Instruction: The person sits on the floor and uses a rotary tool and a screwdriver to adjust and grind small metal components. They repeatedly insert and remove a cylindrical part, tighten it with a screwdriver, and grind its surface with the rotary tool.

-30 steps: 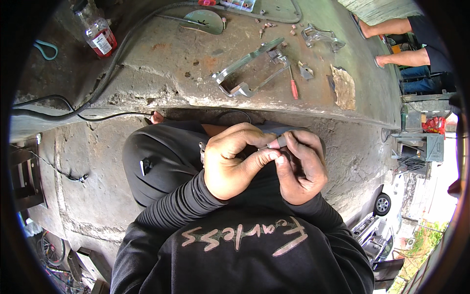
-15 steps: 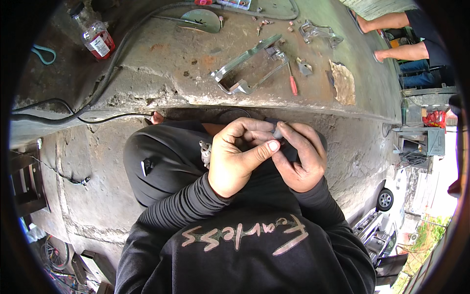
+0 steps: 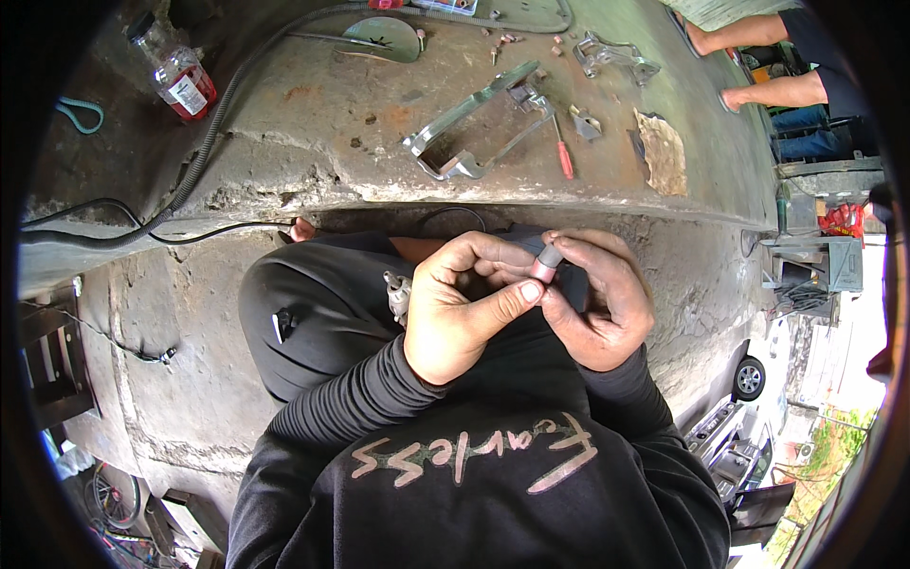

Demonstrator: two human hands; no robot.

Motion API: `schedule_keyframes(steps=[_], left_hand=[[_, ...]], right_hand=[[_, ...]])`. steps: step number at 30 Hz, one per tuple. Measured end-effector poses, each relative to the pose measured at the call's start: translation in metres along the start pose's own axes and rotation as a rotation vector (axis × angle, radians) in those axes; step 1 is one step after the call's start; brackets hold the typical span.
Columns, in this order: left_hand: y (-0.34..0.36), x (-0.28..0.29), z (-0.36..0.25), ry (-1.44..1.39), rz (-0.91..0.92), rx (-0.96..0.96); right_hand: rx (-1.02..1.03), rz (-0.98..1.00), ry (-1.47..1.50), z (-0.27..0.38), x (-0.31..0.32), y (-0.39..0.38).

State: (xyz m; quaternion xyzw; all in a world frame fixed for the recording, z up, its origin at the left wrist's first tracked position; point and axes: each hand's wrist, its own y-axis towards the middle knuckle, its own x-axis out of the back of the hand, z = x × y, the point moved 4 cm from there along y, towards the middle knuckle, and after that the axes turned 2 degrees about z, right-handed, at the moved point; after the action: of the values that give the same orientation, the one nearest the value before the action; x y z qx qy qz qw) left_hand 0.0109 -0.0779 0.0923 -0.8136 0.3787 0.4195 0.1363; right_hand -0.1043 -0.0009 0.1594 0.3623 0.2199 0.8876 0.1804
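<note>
My left hand (image 3: pixel 458 313) and my right hand (image 3: pixel 600 303) are closed around a small pink and grey cylinder (image 3: pixel 547 262), held upright and slightly tilted between their fingertips above my lap. The left thumb touches its lower, pink end; the right fingers are at its grey upper end. Just left of my left hand, a silver metal tool (image 3: pixel 397 299) rests on my dark trousers, partly hidden by that hand.
The concrete ledge (image 3: pixel 351 185) ahead holds metal brackets (image 3: pixel 436 140), a red-handled screwdriver (image 3: pixel 564 156), small pink pieces, a round plate (image 3: pixel 379 40), a bottle (image 3: pixel 185 90) and a hose (image 3: pixel 199 171). Another person's legs (image 3: pixel 773 93) are at the upper right.
My right hand has moved slightly right and its fingers have shifted, so the cylinder now stands more upright and shows both colours. My left hand has moved slightly up.
</note>
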Motion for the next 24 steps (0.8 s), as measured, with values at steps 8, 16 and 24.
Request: schedule_keyframes(steps=[8, 16, 24], left_hand=[[-0.0006, -0.001, -0.0036, 0.119, 0.026, -0.069], [-0.0005, -0.0026, -0.0024, 0.091, 0.014, -0.046], [-0.0007, -0.0016, -0.0041, 0.178, -0.011, -0.062]], right_hand=[[-0.146, -0.033, 0.54, -0.0063, -0.0013, -0.0011], [-0.169, -0.083, 0.564, -0.0061, -0.0018, -0.0008], [-0.165, -0.113, 0.578, -0.0071, -0.0053, -0.0042]])
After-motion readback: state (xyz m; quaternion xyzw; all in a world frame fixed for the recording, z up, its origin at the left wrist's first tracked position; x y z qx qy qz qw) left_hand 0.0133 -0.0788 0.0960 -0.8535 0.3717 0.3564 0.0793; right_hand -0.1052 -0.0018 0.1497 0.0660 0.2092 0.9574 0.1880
